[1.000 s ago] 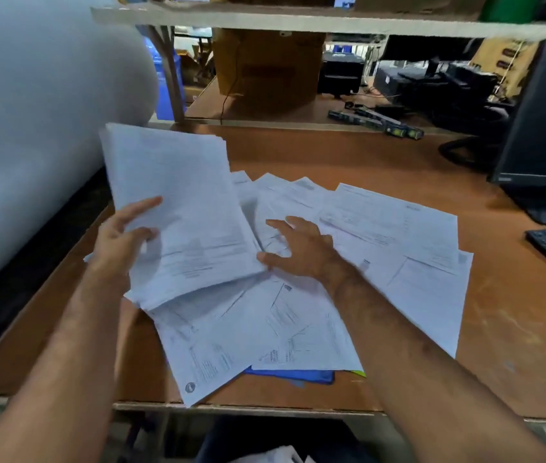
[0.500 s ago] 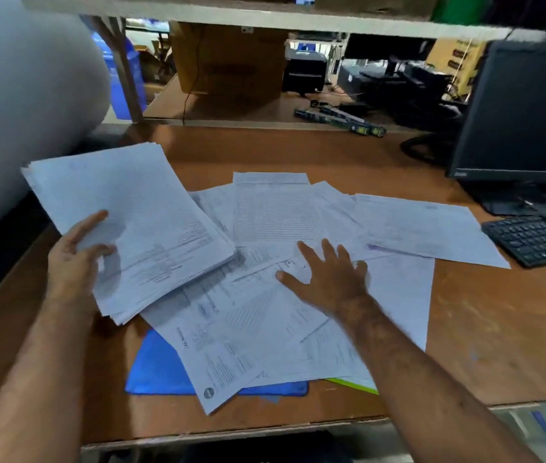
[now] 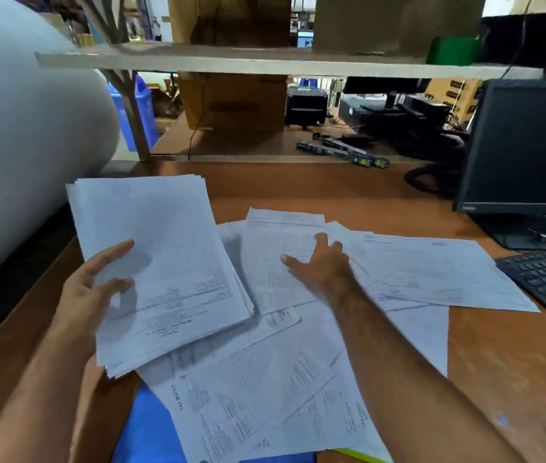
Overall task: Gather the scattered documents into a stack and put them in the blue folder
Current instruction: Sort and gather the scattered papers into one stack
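Left hand [image 3: 92, 292] grips the stack [image 3: 161, 262]; right hand [image 3: 323, 262], fingers spread, presses the nearest loose sheet [image 3: 278, 252], just right of the stack.

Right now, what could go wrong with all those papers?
The left hand holds a thick stack by one edge only, so sheets might slide out. The right hand presses flat on overlapping loose papers; dragging one could crumple it or push others off the desk's near edge. The blue folder lies buried under them, so pulling it out may scatter them again.
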`<state>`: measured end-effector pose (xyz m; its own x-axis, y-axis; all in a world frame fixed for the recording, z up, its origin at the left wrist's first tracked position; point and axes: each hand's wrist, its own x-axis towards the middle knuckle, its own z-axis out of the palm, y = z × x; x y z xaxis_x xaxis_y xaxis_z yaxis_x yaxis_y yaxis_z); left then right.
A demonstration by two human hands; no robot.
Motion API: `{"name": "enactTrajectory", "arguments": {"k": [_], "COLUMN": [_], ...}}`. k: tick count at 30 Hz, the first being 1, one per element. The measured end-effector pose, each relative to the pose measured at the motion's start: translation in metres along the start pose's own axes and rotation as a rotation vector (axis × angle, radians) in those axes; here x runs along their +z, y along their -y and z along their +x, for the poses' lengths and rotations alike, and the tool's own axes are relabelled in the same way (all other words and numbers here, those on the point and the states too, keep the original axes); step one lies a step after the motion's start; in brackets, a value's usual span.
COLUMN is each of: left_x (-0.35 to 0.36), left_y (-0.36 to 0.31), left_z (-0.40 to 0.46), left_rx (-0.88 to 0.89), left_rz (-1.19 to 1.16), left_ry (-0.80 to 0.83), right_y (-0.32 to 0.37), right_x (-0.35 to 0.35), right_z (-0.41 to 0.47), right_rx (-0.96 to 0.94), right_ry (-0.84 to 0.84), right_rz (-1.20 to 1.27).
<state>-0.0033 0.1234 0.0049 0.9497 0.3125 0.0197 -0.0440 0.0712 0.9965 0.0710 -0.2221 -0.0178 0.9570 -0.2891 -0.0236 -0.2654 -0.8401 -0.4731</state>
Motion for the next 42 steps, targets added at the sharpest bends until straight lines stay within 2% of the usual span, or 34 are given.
{"name": "enactTrajectory", "arguments": {"k": [2, 5, 8, 10, 11, 15, 17, 18, 19, 21, 22, 23, 27, 31, 33, 36, 39, 42], "left_x": [-0.002, -0.005, 0.0, 0.005, 0.008, 0.024, 0.03, 0.034, 0.037, 0.043, 0.046, 0.047, 0.043, 0.038, 0.033, 0.052, 0.079, 0.091], "left_y": [-0.001, -0.002, -0.001, 0.0, 0.001, 0.007, 0.006, 0.005, 0.004, 0.002, 0.001, 0.001, -0.002, -0.006, -0.01, -0.013, 0.003, 0.025], "left_z": [0.001, 0.004, 0.007, 0.011, 0.012, 0.01, 0.004, 0.0, -0.003, -0.014, -0.021, -0.026, -0.039, -0.043, -0.028, -0.018, -0.033, -0.024], "left_rx": [-0.012, 0.005, 0.01, 0.017, 0.014, 0.012, 0.007, 0.006, 0.008, 0.056, 0.08, 0.099, 0.107, 0.135, 0.112, 0.224, 0.168, 0.186], "left_rz": [0.035, 0.096, 0.117, 0.135, 0.144, 0.21, 0.23, 0.247, 0.259, 0.248, 0.237, 0.218, 0.163, 0.128, 0.13, 0.228, 0.194, 0.218], "left_ry": [0.018, 0.034, 0.032, 0.058, 0.074, 0.173, 0.238, 0.265, 0.279, 0.304, 0.303, 0.296, 0.298, 0.304, 0.334, 0.366, 0.455, 0.463], "right_y": [0.003, -0.006, -0.035, -0.054, -0.06, -0.069, -0.064, -0.061, -0.056, -0.047, -0.043, -0.038, -0.025, -0.02, -0.018, -0.017, -0.025, -0.044], "right_x": [0.001, -0.005, -0.014, -0.03, -0.044, -0.092, -0.095, -0.089, -0.081, -0.057, -0.043, -0.034, -0.005, 0.001, 0.001, -0.001, -0.009, -0.032], "right_z": [0.021, 0.046, 0.059, 0.053, 0.047, 0.01, -0.011, -0.019, -0.026, -0.035, -0.039, -0.044, -0.062, -0.072, -0.074, -0.073, -0.069, -0.056], "right_rx": [0.011, 0.029, -0.052, -0.14, -0.179, -0.23, -0.277, -0.319, -0.368, -0.487, -0.507, -0.496, -0.426, -0.412, -0.416, -0.432, -0.467, -0.438], "right_ry": [0.098, 0.167, -0.012, -0.038, -0.007, 0.186, 0.276, 0.312, 0.323, 0.289, 0.288, 0.292, 0.329, 0.491, 0.501, 0.456, 0.36, 0.268], "right_rz": [0.015, 0.194, 0.339, 0.464, 0.581, 1.349, 1.482, 1.408, 1.225, 0.683, 0.524, 0.471, 0.574, 0.902, 0.962, 0.897, 0.794, 0.686]}}
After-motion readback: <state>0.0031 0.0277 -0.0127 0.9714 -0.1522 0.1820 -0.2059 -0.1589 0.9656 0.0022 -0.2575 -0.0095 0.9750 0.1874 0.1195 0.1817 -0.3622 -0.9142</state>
